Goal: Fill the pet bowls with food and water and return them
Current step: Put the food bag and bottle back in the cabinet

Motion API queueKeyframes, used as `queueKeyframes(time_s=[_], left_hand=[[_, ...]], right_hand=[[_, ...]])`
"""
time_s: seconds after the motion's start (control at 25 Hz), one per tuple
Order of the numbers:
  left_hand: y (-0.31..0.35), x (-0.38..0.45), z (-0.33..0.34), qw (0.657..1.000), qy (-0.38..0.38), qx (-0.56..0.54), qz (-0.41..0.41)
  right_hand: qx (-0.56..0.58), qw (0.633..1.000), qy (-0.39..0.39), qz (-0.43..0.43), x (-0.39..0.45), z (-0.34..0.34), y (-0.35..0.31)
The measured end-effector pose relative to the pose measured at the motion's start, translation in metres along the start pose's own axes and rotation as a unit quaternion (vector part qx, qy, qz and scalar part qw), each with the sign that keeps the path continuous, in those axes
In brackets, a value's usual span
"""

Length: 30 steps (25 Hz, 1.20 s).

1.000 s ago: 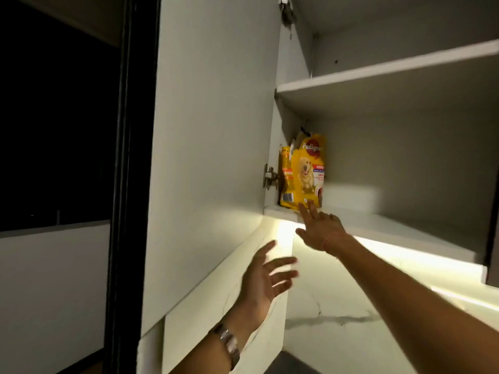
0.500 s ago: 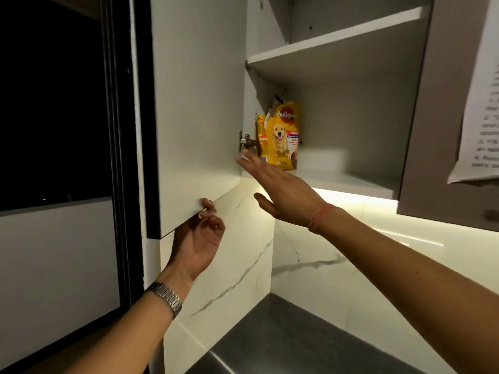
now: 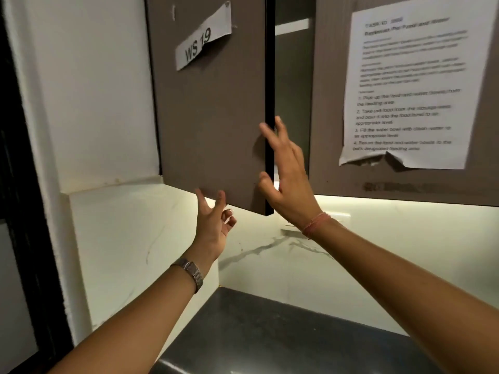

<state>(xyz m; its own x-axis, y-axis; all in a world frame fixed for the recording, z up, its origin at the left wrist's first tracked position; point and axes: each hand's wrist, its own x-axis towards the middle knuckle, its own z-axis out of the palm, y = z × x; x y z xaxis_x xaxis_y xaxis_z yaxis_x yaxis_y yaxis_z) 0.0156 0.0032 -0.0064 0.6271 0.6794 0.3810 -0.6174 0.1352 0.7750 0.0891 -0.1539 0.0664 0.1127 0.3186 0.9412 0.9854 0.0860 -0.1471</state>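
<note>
Head view: cabinet door (image 3: 210,109) seen nearly closed, narrow dark gap left at its right edge, long axis vertical. Right hand (image 3: 286,182) spread flat at that edge, nearer; fingers apart, nothing held. Left hand (image 3: 213,225) loosely curled under door's bottom edge, nothing gripped. Pet food and bowls not seen. Dark counter (image 3: 283,333) below, marble backsplash (image 3: 151,238) lit from under cabinet; task sheet (image 3: 405,85) taped on right-hand door.

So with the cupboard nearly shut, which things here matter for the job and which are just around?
Job: cupboard door, left hand at its bottom edge, right hand at its side edge, instruction sheet.
Just around: label, counter, marble wall.
</note>
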Motion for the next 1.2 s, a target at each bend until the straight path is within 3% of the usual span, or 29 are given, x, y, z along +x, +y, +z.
queueKeyframes(time_s=[0.04,0.12,0.24,0.48,0.8,0.96,1.04,1.12,1.2], left_hand=[[-0.005,0.007,0.004,1.0,0.006,0.026,0.003],[-0.012,0.019,0.009,0.996,0.003,0.086,0.003],[-0.017,0.035,0.014,0.987,-0.015,0.161,0.009],[-0.03,0.055,0.023,0.985,-0.046,0.168,-0.021],[-0.04,0.07,0.004,0.977,-0.095,0.183,-0.047],[-0.033,0.078,0.005,0.974,-0.118,0.174,-0.083],[-0.029,0.08,0.008,0.971,-0.128,0.174,-0.099],[-0.026,0.079,0.011,0.97,-0.131,0.172,-0.112],[-0.024,0.076,0.011,0.971,-0.123,0.169,-0.114]], right_hand=[[-0.103,0.994,-0.018,-0.021,-0.002,-0.007,0.007],[-0.286,0.949,-0.089,-0.1,-0.012,-0.019,0.022],[-0.425,0.875,-0.184,-0.144,-0.027,-0.028,0.048],[-0.525,0.821,-0.209,-0.08,-0.035,-0.022,0.08],[-0.547,0.792,-0.266,0.055,-0.055,-0.011,0.091],[-0.496,0.792,-0.343,0.097,-0.085,-0.009,0.092],[-0.37,0.83,-0.337,0.247,-0.097,-0.009,0.09],[-0.131,0.851,-0.165,0.481,-0.086,-0.005,0.082],[0.096,0.809,0.026,0.579,-0.065,-0.001,0.08]])
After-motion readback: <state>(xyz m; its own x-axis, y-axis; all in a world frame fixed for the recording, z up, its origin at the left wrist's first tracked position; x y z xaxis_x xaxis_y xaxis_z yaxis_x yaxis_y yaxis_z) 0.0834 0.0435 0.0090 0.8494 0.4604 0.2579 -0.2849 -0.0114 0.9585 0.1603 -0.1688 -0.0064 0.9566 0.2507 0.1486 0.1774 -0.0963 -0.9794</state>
